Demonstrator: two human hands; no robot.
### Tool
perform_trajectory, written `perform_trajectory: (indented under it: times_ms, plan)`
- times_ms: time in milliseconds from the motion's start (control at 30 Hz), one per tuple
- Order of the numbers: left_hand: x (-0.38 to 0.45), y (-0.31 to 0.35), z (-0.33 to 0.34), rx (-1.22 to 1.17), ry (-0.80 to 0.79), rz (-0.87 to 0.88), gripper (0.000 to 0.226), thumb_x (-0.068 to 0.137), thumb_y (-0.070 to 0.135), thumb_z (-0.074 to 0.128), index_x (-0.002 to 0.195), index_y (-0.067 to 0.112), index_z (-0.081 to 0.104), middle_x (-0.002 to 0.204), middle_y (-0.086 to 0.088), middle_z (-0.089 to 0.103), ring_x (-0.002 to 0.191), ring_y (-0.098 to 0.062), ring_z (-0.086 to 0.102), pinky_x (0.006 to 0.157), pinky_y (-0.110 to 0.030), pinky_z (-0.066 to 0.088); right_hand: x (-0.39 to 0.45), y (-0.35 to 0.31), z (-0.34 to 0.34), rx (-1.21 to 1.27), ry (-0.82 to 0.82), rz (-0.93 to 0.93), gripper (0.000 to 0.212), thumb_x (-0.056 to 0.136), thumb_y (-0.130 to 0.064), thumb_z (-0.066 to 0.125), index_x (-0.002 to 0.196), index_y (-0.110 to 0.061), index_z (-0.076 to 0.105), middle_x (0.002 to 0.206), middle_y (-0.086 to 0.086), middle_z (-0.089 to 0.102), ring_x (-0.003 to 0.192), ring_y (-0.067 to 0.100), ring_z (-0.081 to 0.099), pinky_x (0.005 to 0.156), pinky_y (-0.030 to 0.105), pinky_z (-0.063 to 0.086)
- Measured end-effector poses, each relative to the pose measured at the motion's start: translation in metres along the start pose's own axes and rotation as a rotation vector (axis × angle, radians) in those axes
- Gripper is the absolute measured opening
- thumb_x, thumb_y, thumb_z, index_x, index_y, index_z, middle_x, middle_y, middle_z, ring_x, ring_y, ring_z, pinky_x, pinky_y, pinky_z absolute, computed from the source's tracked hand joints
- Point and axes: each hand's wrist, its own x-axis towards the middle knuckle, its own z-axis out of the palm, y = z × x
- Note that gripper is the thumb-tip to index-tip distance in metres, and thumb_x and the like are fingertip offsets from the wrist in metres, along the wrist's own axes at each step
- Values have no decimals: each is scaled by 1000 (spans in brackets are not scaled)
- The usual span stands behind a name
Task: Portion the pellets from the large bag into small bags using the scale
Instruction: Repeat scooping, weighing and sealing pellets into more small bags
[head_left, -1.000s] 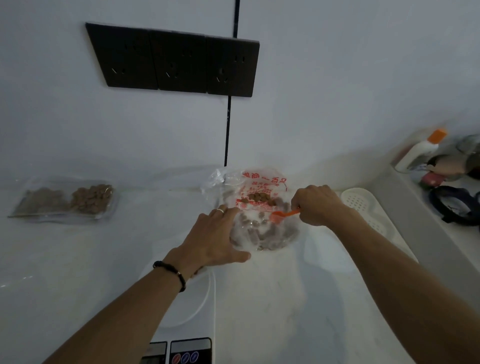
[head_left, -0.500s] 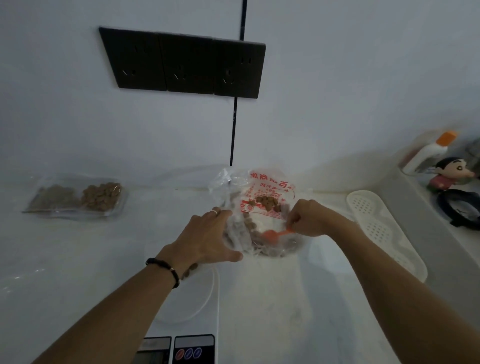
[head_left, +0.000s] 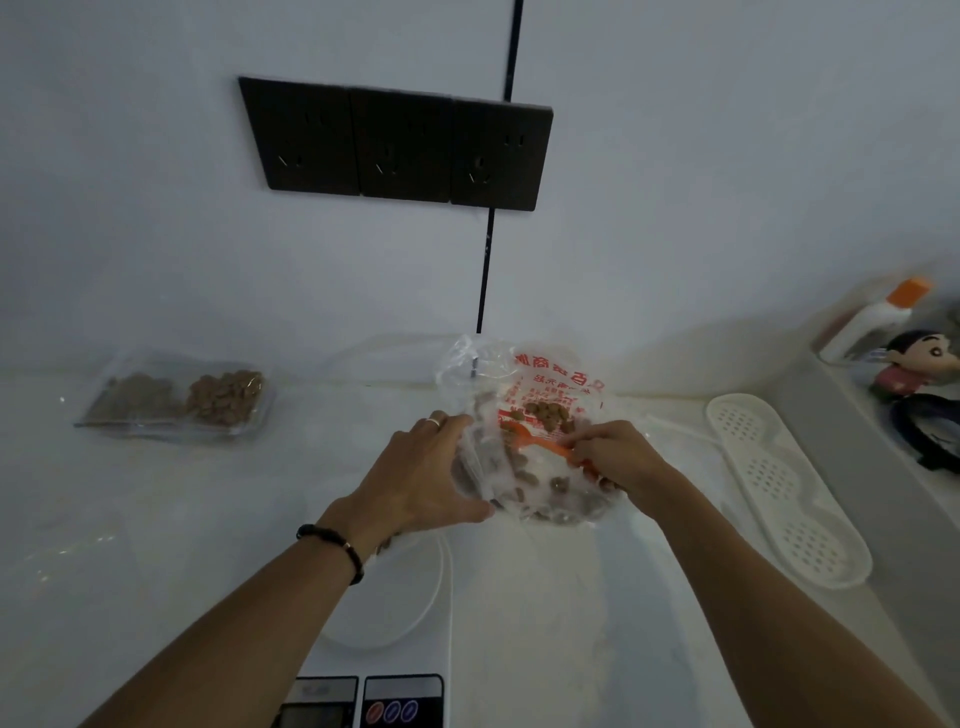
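Two hands are working the large clear plastic bag with red printing (head_left: 540, 431), which is sitting toward the back edge of the white worktop (head_left: 156, 493), roughly mid-width, just behind the white digital kitchen scale (head_left: 395, 597) at the front edge. Your left hand (head_left: 415, 478) is cupping the bag's left side, fingers curled over the film near the mouth, thumb along the bottom. Your right hand (head_left: 618, 460) is pinching the handle of the small orange plastic spoon (head_left: 540, 440), its bowl reaching in among the brown pellets (head_left: 545, 415).

Handling call: the film is looking thin, limp and slippery, so it's probably collapsing wherever you aren't bracing it. You're better off holding it at the rim of the mouth, not the belly; squeezing the belly is likely shifting pellets away from the spoon. The pellets are looking dry, light and loose, so they'll be rolling off a shallow spoon if you're tilting it. The spoon is likely a bit flexible, so take small loads.

Small clear bags already holding pellets (head_left: 176, 402) are lying near the back-left corner. Whether a small bag is on the scale platform I can't tell; your left forearm is covering it. The scale display is cut off at the frame's bottom edge.

A white perforated tray (head_left: 789, 488) is lying along the right edge.
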Motion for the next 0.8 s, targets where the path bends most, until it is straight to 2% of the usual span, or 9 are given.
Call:
perform_trajectory:
  times_ms: [100,267,400,500,600,700,800]
  plan:
    - [3,4,0,-60,47,12,101,67,63,75,146,23,27,135,2,44,119,-18,44,100,-33,37,-7,-4,-12,-6,27,-44,28,79,7,56,85,-10,77,58,2,60,47,12,45,42,22,31]
    - [5,10,-1,-159,92,3,110,58,68,77,147,27,27,130,2,44,120,-18,42,100,-36,38,-25,-23,-33,-27,49,-113,26,80,6,57,87,-9,77,67,8,63,50,12,46,43,21,30]
    - [4,15,-2,-203,126,-21,102,60,63,77,144,27,31,127,4,44,118,-17,41,96,-33,39,-48,-42,-43,-72,32,-219,29,81,5,58,82,-16,78,64,4,63,50,11,46,44,20,32]
    - [4,19,-4,-229,150,-28,97,65,58,78,143,25,32,128,4,44,117,-16,42,96,-33,41,-65,-57,-39,-233,15,-332,31,85,-2,61,78,-28,76,57,-11,62,47,4,45,45,14,35]
    - [4,20,-5,-252,150,-42,101,60,66,75,142,24,34,129,1,45,116,-17,43,96,-37,44,-77,-65,-25,-530,43,-499,23,87,-10,61,88,-26,77,74,-9,67,54,3,52,51,11,40]
    - [1,21,-4,-263,190,-55,98,62,64,78,141,24,36,130,1,47,117,-17,44,96,-36,45,-84,-68,-19,-736,101,-568,28,86,-9,55,94,-26,76,89,-7,71,78,12,61,72,30,53]
    - [0,22,-2,-279,203,-48,94,64,59,80,139,24,37,131,2,48,118,-16,45,98,-38,44,-86,-66,-14,-799,52,-591,34,85,-6,52,98,-24,76,97,-7,72,86,16,63,76,35,55]
